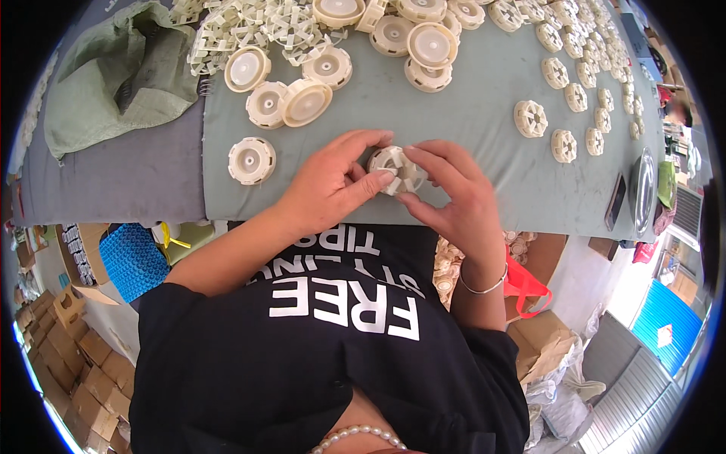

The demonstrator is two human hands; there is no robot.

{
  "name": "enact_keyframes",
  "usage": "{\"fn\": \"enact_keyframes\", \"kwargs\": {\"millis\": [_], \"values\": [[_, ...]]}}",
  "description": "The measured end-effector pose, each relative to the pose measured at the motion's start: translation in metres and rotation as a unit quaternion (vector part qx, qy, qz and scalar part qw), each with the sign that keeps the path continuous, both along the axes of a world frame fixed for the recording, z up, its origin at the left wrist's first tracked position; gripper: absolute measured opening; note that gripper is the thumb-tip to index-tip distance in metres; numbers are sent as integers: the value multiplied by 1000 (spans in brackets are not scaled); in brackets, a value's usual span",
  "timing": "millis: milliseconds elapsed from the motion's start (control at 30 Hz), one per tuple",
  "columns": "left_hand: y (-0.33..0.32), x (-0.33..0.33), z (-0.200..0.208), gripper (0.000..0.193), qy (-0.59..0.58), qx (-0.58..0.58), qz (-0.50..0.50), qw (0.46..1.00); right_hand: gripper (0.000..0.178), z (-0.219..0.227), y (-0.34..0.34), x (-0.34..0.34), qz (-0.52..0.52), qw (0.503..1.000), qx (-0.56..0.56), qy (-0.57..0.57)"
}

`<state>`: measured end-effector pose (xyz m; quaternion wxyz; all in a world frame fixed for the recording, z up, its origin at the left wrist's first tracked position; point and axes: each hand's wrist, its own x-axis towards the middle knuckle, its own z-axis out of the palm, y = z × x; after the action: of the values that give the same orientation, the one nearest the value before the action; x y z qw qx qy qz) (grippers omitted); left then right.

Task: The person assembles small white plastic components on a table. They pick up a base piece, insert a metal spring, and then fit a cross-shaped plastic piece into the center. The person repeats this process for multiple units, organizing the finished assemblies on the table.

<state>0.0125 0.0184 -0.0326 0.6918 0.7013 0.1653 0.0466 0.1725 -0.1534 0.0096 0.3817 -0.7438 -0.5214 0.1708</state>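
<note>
My left hand [327,184] is closed around one side of a round cream plastic cap [386,157], just above the table's near edge. From the other side, my right hand [460,191] pinches a small white spoked plastic insert [413,180] between thumb and fingers. The insert lies against the cap's open face; whether it is seated in it I cannot tell, as my fingers cover part of both. Left of my left hand, a single cap [252,160] rests on the table. Beyond it sit more loose caps [305,102], some tilted on one another.
A heap of white spoked inserts [246,34] lies at the far left of the grey-green table [484,159], beside a green cloth bag [113,83]. Caps with spoked centres [531,119] spread across the right. A phone [615,201] and a clear dish [643,193] lie near the right edge.
</note>
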Motion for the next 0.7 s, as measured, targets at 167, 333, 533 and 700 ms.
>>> {"fn": "enact_keyframes", "kwargs": {"millis": [167,333,533,700], "values": [[-1,1,1,56,-7,38,-2,999,50,-5,4,3,24,1000,-14,13],[-3,1,2,57,-14,35,7,999,52,4,4,10,74,997,-9,-6],[-5,2,-6,56,-17,24,26,999,53,-5,12,13,116,993,-34,-8],[0,-9,13,51,-46,212,39,975,53,0,-9,31,70,994,-74,-38]]}}
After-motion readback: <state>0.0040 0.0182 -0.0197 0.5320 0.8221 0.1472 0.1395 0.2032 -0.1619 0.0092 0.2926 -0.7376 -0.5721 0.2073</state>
